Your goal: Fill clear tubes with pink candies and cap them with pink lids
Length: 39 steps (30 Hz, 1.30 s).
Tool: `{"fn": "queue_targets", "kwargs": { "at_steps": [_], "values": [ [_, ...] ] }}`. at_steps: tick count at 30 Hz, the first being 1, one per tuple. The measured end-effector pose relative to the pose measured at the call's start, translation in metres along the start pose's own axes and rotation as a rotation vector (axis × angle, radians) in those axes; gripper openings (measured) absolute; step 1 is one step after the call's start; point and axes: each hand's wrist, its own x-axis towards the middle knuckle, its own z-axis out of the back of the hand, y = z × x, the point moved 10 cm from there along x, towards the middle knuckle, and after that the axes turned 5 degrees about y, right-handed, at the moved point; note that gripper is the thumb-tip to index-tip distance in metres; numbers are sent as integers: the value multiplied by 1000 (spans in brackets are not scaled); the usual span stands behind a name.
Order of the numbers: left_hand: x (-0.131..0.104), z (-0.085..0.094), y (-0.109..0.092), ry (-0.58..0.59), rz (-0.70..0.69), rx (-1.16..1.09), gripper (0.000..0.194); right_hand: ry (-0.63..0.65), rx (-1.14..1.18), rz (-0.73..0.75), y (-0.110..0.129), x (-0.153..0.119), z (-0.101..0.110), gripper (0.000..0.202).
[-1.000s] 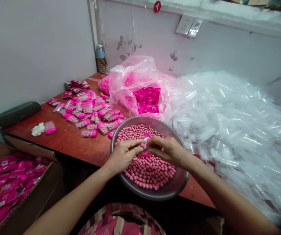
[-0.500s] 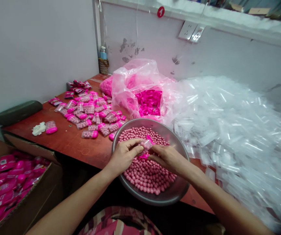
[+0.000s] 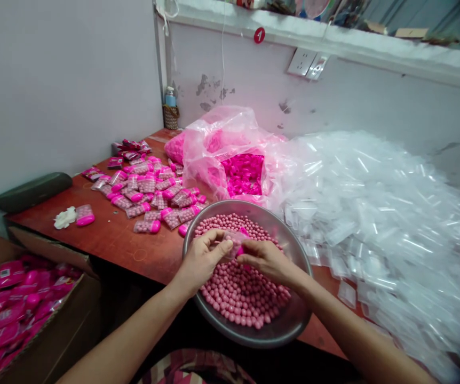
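Over a metal bowl [image 3: 302, 314] of round pink balls [image 3: 242, 298], both hands meet at one small container. My left hand [image 3: 206, 258] is closed around the clear plastic container [image 3: 232, 244], thumb in front and fingers behind. Opposite it, my right hand [image 3: 266, 260] pinches a bright pink cap [image 3: 241, 249] at the container's right end. Whether the cap is fully seated on it I cannot tell. The container's contents are partly hidden by my fingers.
Filled pink-capped containers [image 3: 145, 184] lie heaped on the red table [image 3: 126, 250]. Behind the bowl stands a plastic bag [image 3: 222, 120] of pink caps [image 3: 244, 173]. Clear empty containers [image 3: 382, 213] are piled at right. A cardboard box [image 3: 65, 325] of pink packets sits lower left.
Both hands stay together over the bowl. The pink pieces that showed above and below the container are now mostly gathered at its right end, between my right fingers. The view has tilted slightly upward.
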Motion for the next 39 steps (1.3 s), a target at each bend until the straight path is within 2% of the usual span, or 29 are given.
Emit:
{"fn": "queue_targets", "kwargs": {
  "at_steps": [3, 5, 8, 10, 12, 15, 19, 22, 26, 29, 31, 34, 36, 39],
  "values": [
    [1, 1, 1, -8, -7, 7, 26, -142, 387, 69, 6, -9, 25, 25],
    [0, 2, -1, -3, -45, 91, 25, -223, 496, 61, 3, -15, 34, 31],
    [-2, -2, -8, 36, -126, 316, 23, -267, 586, 49, -2, -21, 35, 39],
    [-5, -8, -13, 70, -171, 431, 24, -287, 555, 77, 1, -24, 38, 39],
    [-8, -12, -18, 84, -207, 492, 25, -315, 424, 124, 9, -28, 43, 36],
    [-12, -19, -25, 106, -249, 553, 23, -336, 207, 206, 29, -32, 50, 30],
    [-16, -23, -27, 126, -262, 592, 22, -350, 43, 268, 50, -36, 55, 24],
    [-15, -20, -26, 114, -251, 568, 24, -307, 48, 245, 50, -33, 52, 21],
    [-12, -9, -22, 59, -210, 478, 23, -339, 282, 89, 22, -30, 53, 28],
    [-7, -4, -10, 55, -107, 195, 24, -306, 499, 37, 8, -27, 44, 39],
    [-5, -7, -2, 80, -31, -5, 26, -260, 522, 42, 9, -24, 34, 39],
    [-5, -9, 0, 68, -3, -151, 32, -365, 272, 74, 17, -28, 35, 30],
    [-5, -6, 0, 28, -4, -189, 36, -477, 52, 142, 27, -34, 38, 26],
    [-5, -4, 3, 12, 32, -245, 40, -558, -195, 265, 41, -42, 37, 28]
  ]
}}
